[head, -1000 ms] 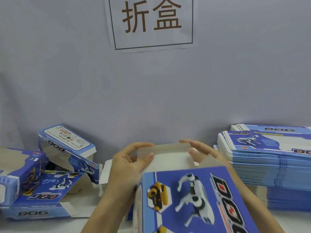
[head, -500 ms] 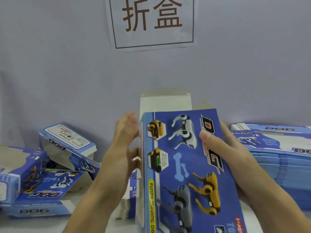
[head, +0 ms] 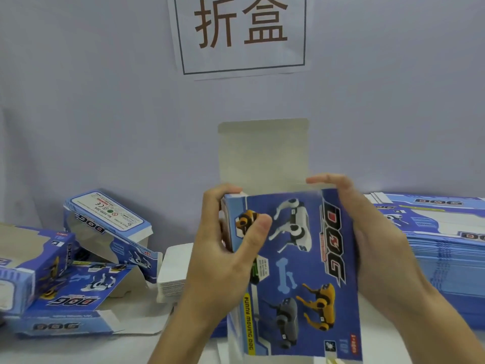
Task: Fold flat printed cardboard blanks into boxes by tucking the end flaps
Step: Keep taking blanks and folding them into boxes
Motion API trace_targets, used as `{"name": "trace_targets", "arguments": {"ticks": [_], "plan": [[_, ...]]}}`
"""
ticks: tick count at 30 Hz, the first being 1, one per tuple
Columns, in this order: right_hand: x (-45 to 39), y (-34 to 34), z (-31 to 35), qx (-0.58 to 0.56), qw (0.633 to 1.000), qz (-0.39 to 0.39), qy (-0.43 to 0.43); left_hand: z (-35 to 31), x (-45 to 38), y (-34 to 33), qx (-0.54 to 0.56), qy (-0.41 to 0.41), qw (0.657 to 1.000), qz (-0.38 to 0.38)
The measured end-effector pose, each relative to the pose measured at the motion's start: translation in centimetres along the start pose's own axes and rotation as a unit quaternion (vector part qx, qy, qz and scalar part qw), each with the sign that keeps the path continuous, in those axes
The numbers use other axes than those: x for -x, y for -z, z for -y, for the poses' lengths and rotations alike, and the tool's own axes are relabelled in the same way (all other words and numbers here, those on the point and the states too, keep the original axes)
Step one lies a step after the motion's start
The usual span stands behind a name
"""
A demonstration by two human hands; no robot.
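Note:
A blue printed box (head: 301,266) with dog pictures stands upright in front of me, its printed face toward the camera. Its plain grey top flap (head: 262,151) sticks straight up, open. My left hand (head: 225,256) grips the box's upper left corner, thumb across the printed face and fingers curled over the top left edge. My right hand (head: 372,240) holds the right side, its fingers curled over the top right corner by the flap's base. The box's bottom end runs out of view.
A tall stack of flat blue blanks (head: 441,240) lies at the right. Several folded or half-folded boxes (head: 86,258) are piled at the left. A small stack of white cards (head: 175,274) sits behind my left hand. A paper sign (head: 241,32) hangs on the wall.
The box has been raised from tilted flat to upright and brought nearer. Both hands shifted up to its top corners, and the top flap now stands straight up.

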State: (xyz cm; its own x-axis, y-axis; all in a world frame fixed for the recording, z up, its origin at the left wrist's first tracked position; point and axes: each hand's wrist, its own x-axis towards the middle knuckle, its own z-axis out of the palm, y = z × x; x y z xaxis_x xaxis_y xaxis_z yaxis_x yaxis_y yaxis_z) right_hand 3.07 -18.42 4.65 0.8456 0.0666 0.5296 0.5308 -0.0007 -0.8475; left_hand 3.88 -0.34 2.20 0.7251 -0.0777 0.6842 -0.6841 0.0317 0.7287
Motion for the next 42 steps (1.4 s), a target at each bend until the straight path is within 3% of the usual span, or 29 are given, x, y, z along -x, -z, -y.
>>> {"name": "trace_targets", "arguments": {"ticks": [6,12,15,19,25,28,42], "plan": [[0.6,-2.6,-1.1,0.01,0.995,-0.103,-0.004,0.9,-0.3,-0.3,0.062,0.101,0.988,-0.095],[0.5,-2.7,-1.0,-0.016,0.996,-0.088,-0.026,0.4,-0.2,-0.7,0.095,0.096,0.981,-0.136],[0.4,-2.4,-0.9,-0.019,0.997,-0.065,-0.032,0.2,-0.4,-0.7,0.101,0.106,0.981,-0.128],[0.3,-2.2,-1.4,-0.059,0.995,-0.078,-0.013,0.3,-0.2,-0.9,0.073,0.031,0.99,-0.114],[0.6,-1.6,-2.0,-0.151,0.988,-0.042,-0.007,0.4,0.2,-0.4,0.186,0.032,0.978,-0.091],[0.1,-1.9,-1.6,-0.07,0.997,-0.014,0.008,0.5,0.1,-0.5,0.115,0.029,0.988,-0.1],[0.8,-3.0,-1.9,-0.082,0.988,-0.091,0.094,0.2,0.0,-0.6,0.103,0.007,0.988,-0.117]]}}
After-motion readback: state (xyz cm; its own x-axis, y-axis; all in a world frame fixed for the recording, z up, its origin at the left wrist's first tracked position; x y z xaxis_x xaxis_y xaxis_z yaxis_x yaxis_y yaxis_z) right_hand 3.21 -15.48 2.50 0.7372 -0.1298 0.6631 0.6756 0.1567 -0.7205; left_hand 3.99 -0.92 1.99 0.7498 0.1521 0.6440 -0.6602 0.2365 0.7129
